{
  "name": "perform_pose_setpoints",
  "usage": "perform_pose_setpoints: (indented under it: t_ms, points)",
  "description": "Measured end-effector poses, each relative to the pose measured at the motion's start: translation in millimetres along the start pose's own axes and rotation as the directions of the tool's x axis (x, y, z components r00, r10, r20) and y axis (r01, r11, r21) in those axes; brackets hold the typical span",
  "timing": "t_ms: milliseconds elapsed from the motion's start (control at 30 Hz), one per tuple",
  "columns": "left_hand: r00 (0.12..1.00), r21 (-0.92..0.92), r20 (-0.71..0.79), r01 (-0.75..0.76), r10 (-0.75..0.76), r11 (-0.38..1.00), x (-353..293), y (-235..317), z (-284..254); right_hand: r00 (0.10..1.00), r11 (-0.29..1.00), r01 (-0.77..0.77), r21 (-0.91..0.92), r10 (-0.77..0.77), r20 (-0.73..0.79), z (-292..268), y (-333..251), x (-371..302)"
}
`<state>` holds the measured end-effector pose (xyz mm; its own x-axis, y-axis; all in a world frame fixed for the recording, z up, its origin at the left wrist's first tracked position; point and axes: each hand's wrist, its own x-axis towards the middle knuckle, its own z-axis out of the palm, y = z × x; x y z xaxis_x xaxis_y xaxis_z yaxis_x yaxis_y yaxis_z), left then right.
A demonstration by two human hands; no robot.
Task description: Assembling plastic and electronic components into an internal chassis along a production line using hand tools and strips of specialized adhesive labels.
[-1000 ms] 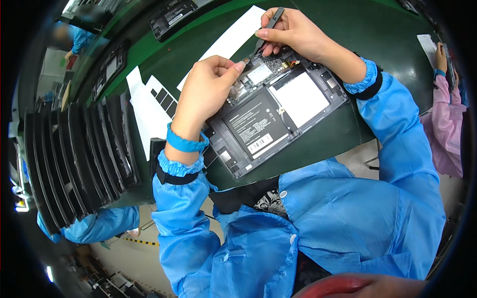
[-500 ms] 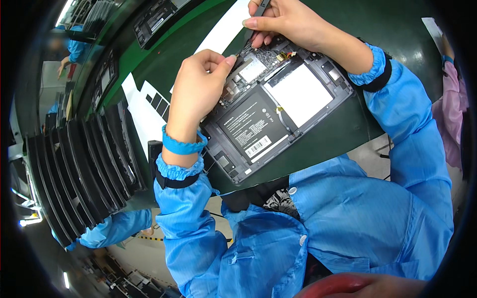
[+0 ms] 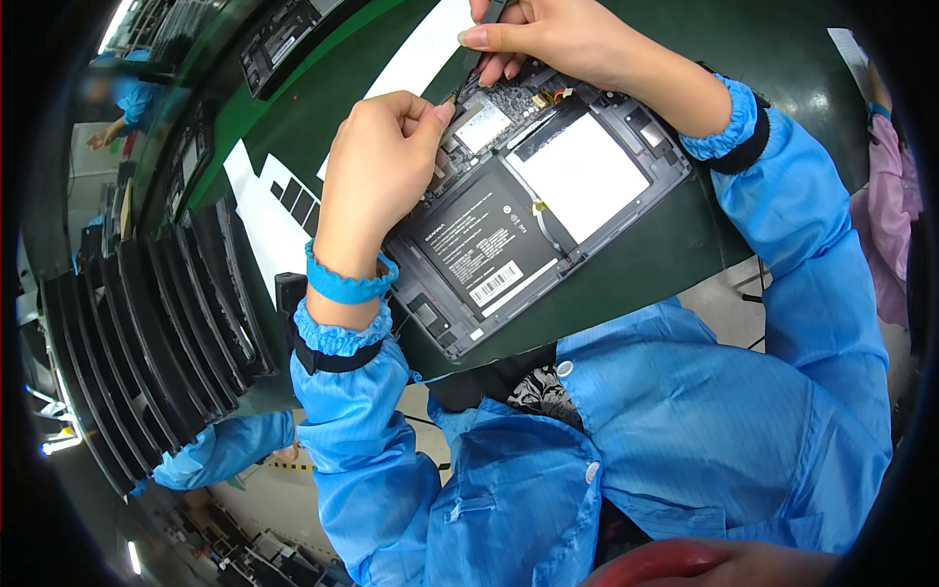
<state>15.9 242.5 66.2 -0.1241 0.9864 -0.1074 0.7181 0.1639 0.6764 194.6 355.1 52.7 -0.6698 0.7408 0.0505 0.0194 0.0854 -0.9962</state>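
Note:
An opened, flat device case lies tilted on the green work surface, its inside facing up. In it sit a black battery with a printed label, a white rectangular panel and a circuit board. My right hand grips a dark slim tool that looks like tweezers, pointing down at the board's far edge. At the far left part of the board, my left hand is closed in a pinch. Whatever lies between those fingertips is too small to make out.
Black curved panels stand in a row at the left. White sheets lie beside the device, one with black rectangles. Another opened device rests at the far left. Co-workers' sleeves, blue and pink, show at the sides.
The whole scene has shifted slightly left in the picture. Both hands remain over the board, and the tool's tip stays close to the left fingertips.

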Motion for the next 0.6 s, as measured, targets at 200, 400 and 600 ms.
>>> perform_pose_setpoints:
  t_ms: [200,400,600]
  points:
    - [0.997,0.065,0.015,0.071,-0.073,0.995,3.0,12.2,-3.3,0.999,0.999,0.037,-0.012,-0.036,0.020,2.2,4.1,-1.2]
    - [0.996,0.113,0.055,0.063,-0.070,0.992,10.2,13.0,-7.9,0.999,0.999,0.015,-0.031,-0.014,0.045,4.1,-0.7,-4.9]
    - [0.983,0.179,0.116,0.119,-0.141,0.977,23.8,10.0,-13.1,0.999,0.999,0.004,-0.054,-0.001,0.054,3.6,-11.9,-12.1]
